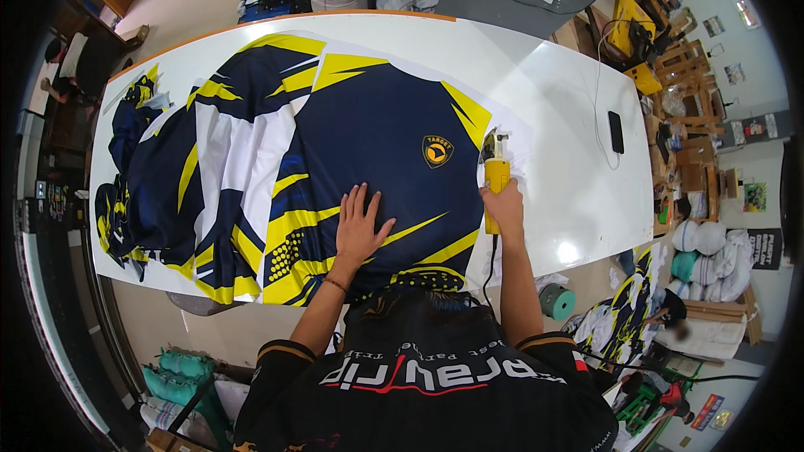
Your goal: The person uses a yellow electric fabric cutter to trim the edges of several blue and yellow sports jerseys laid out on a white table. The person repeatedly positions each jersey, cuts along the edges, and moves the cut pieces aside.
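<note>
Broadly, a long white smooth-topped table (578,218) bears everything at hand. Across its left part lies a rumpled spread of navy, yellow and white printed cloth (167,192), its folds suggesting something light, limp and apt to slide on the glossy top; it is probably best gathered with both palms instead of being tugged by one corner.

Beside it, on the middle of the table, a navy jersey-shaped fabric panel with yellow corner flashes (385,134) lies almost flat. It looks thin, soft and stretchy, hardly fragile but easily skewed, so a broad flat press near its middle should suit it better than a pinch, with any lifting done by two edges at once.

At the panel's right edge stands a yellow-bodied handheld electric cutter with a metal head (497,180). It is likely stiff and fairly weighty for its size, to be held by the barrel, clear of the metal end.

The left hand (358,226) rests palm down on the panel, fingers spread, holding nothing. The right hand (506,205) is wrapped around the cutter's yellow body. Smallest is the orange-and-black shield emblem (436,151) on the panel.
</note>
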Demonstrator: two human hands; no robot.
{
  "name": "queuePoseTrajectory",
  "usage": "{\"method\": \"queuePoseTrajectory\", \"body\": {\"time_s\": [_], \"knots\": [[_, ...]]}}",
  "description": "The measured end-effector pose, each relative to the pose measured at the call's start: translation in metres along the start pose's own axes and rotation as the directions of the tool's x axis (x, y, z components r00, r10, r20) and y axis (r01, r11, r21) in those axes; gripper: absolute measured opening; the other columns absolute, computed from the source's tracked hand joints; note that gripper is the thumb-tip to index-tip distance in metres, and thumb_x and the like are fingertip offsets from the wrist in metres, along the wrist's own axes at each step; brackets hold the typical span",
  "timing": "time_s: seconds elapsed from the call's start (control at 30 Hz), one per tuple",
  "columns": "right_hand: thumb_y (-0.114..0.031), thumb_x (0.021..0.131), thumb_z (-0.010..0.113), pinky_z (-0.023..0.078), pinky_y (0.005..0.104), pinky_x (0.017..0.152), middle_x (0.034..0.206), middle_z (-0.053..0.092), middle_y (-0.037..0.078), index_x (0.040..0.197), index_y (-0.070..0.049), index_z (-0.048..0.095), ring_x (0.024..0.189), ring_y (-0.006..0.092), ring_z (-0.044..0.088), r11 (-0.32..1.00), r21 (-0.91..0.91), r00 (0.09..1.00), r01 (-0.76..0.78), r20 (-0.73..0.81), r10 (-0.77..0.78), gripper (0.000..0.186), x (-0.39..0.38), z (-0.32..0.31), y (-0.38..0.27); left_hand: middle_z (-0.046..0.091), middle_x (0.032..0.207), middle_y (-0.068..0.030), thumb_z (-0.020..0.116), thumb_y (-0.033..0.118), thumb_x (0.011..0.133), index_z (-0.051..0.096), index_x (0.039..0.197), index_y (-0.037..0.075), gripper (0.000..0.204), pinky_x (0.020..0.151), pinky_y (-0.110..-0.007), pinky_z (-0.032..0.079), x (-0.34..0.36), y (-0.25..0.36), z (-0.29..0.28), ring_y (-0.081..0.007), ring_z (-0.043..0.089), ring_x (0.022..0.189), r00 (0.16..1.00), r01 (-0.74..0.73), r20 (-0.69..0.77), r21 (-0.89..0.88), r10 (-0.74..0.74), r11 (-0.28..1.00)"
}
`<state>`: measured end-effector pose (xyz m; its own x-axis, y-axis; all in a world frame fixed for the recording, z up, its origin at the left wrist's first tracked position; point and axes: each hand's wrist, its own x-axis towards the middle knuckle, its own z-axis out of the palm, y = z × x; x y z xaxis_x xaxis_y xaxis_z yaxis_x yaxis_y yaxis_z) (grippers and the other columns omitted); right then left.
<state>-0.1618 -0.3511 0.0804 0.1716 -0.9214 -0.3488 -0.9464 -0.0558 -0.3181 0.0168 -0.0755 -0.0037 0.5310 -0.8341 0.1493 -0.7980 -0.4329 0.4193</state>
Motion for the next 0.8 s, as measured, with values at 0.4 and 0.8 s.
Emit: {"method": "queuePoseTrajectory", "body": {"time_s": [0.4,0.8], "knots": [[-0.045,0.080,0.075,0.057,0.0506,0.098,0.124,0.069,0.028,0.129,0.002,0.054,0.114,0.0451,0.069,0.999,0.001,0.996,-0.051,-0.073,0.051,0.071,0.077,-0.003,-0.036,0.039,0.161,-0.0228,0.064,0.053,0.098,0.055,0.149,0.008,0.068,0.127,-0.053,0.024,-0.001,-0.002,0.000,-0.0403,0.033,0.152,1.000,0.007,0.009,-0.011,-0.007,1.000],[-0.032,0.079,0.085,0.061,0.0411,0.066,0.092,0.072,0.016,0.115,0.002,0.063,0.073,0.0287,0.073,0.871,0.454,0.962,0.189,-0.264,-0.071,0.054,0.169,0.036,0.059,0.026,0.171,-0.0231,0.054,0.075,0.093,0.039,0.163,0.016,0.093,0.129,-0.056,0.014,-0.017,-0.003,-0.014,-0.0389,0.022,0.159,0.984,-0.073,0.169,0.124,0.051,0.990]]}}
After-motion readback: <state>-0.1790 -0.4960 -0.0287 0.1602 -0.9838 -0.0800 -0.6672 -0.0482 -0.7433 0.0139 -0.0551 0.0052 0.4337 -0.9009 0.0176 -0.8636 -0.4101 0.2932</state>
